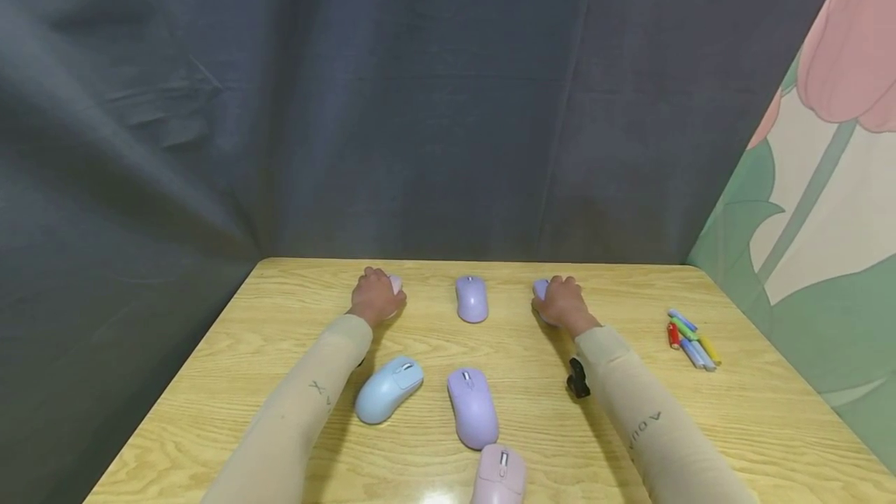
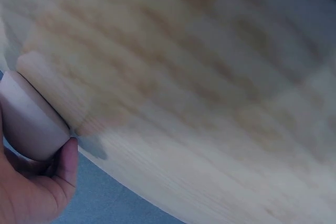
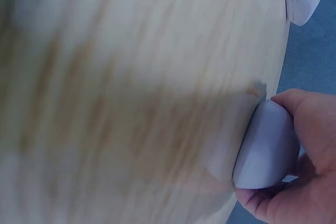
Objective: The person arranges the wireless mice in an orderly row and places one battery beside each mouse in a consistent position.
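Near the far left of the table, my left hand (image 1: 376, 295) grips a pale pink computer mouse (image 1: 396, 284), mostly hidden by the hand. In the left wrist view, thumb and fingers hold that mouse (image 2: 31, 116) at its sides, its base at the tabletop. Over to the right, my right hand (image 1: 561, 303) grips a purple computer mouse (image 1: 540, 291). The right wrist view shows this mouse (image 3: 268, 145) between thumb and fingers, also at the table surface. Between the two hands stands another purple mouse (image 1: 472, 299), untouched.
Nearer me lie a light blue mouse (image 1: 389, 390) beside the left forearm, a purple mouse (image 1: 473, 408) and a pink mouse (image 1: 500, 476) close behind it. Several small coloured sticks (image 1: 689, 338) lie at the right. A dark curtain (image 1: 448, 115) hangs behind the wooden table (image 1: 231, 379).
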Demonstrator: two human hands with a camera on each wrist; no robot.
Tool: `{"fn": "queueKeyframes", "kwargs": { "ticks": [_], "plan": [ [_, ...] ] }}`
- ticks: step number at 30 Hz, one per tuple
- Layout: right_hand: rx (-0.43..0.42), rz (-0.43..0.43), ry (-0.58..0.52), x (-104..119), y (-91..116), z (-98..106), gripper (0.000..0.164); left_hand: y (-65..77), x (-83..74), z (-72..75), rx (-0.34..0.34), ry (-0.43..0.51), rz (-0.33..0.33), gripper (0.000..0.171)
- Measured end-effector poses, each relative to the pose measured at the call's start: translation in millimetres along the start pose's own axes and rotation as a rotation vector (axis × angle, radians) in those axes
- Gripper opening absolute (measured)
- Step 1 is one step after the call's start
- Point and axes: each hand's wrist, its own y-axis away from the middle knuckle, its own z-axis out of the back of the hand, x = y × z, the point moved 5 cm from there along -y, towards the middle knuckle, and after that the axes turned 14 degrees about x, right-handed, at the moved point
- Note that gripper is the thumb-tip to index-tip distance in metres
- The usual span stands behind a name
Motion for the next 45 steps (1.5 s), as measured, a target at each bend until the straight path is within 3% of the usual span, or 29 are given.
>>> {"fn": "queueKeyframes", "kwargs": {
  "ticks": [5, 17, 24, 34, 45],
  "plan": [
    [-0.012, 0.006, 0.001, 2.3, 2.2, 0.7, 0.063, -1.1, 1.3, -0.6, 0.010, -0.001, 0.006, 0.066],
    [-0.016, 0.002, -0.012, 2.9, 5.0, -0.1, 0.061, 2.7, 2.6, 2.2, 0.032, -0.014, -0.019, 0.093],
    [-0.017, -0.001, -0.008, 2.7, 6.8, 0.8, 0.062, 3.6, 9.1, 17.5, 0.011, -0.039, -0.050, 0.095],
    [-0.024, 0.002, -0.012, 1.0, 5.0, 0.2, 0.062, 26.1, 6.1, 41.6, -0.040, -0.056, -0.104, 0.087],
    [-0.016, 0.000, -0.002, 2.1, 3.0, 0.0, 0.063, 64.6, -3.0, 38.3, -0.164, -0.095, -0.273, 0.071]
  ]
}}
